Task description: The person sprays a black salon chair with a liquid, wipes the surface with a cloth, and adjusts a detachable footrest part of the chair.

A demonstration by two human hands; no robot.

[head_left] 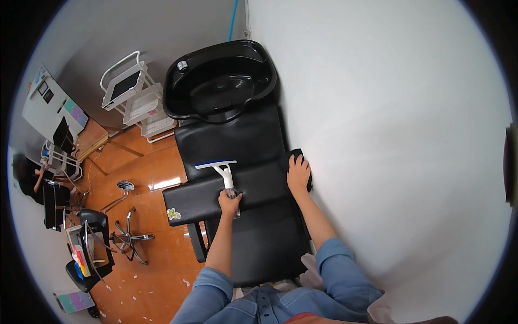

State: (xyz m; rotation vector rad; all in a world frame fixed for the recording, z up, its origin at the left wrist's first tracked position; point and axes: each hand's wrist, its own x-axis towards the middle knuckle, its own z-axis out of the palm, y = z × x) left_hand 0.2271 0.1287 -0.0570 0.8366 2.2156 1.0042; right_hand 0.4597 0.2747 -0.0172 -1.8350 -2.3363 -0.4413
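Near the centre of the frame, the left hand (230, 204) wraps its fingers around the handle of a white squeegee (227, 175), whose wide blade points toward the top of the frame above a black salon shampoo chair (259, 243). Right of centre, the right hand (298, 175) lies on a black cloth (297, 153) at the chair's right edge, next to the white wall (404, 108); its fingers are slightly spread over the cloth, and I cannot tell whether they clench it. At upper centre sits a glossy black shampoo basin (253, 81), joined to the head end of the chair. In the upper left, just beside the basin, stands a white 3-tier trolley (141, 105). At the far left, 1 other person (32, 175) in dark clothing is near a desk. Orange floor tiles (162, 243) fill the lower left.
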